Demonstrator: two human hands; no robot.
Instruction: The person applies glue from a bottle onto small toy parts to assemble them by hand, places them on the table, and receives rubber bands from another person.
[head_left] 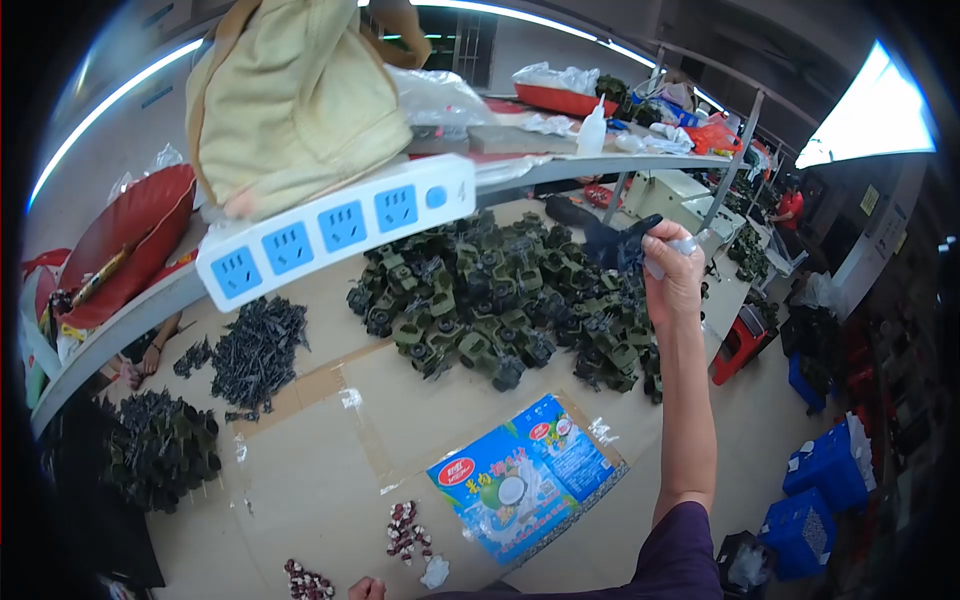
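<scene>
My right hand [672, 268] is raised above the far right of the bench, its fingers closed round a small translucent bottle [684, 247]. A dark piece [630, 243] shows right beside the fingertips; whether it is touched or lies behind, I cannot tell. Below and to the left spreads a large heap of green toy vehicles [490, 300] with black wheels. At the bottom edge only the top of my left hand [367, 589] shows, with its fingers curled in; what they hold, if anything, is hidden. Close to it lie small dark red and white pieces [407, 532].
A white power strip [340, 232] is fixed along the shelf overhead, under a cream cloth [290, 110]. A pile of small dark parts [260, 345] and a blue printed cardboard panel [525, 480] lie on the bench. Blue crates [800, 530] stand on the floor at right.
</scene>
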